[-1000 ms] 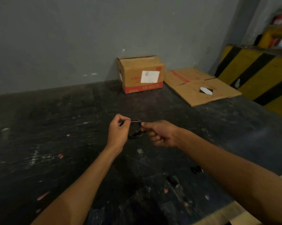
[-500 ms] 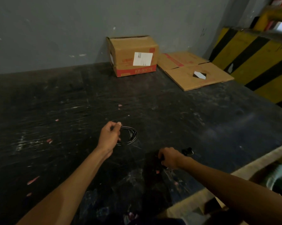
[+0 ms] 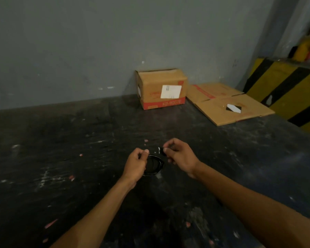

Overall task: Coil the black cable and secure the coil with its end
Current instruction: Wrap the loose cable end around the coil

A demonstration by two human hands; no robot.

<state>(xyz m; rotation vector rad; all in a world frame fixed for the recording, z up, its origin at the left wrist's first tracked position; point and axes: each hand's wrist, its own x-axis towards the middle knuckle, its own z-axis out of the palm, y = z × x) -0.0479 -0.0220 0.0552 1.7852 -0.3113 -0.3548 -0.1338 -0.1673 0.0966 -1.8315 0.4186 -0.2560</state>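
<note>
Left hand [image 3: 135,164] is pinching the coil of black cable [image 3: 154,164] just over the dark table [image 3: 61,158] while the right hand [image 3: 179,155] pinches its loose end, looks thin, light and springy, so I'd grip where loops cross.

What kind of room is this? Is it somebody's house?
Probably not a house. It looks like a warehouse or workshop: a scuffed black table, a cardboard box beside a flattened box, and a yellow and black striped barrier by the bare grey wall.
</note>
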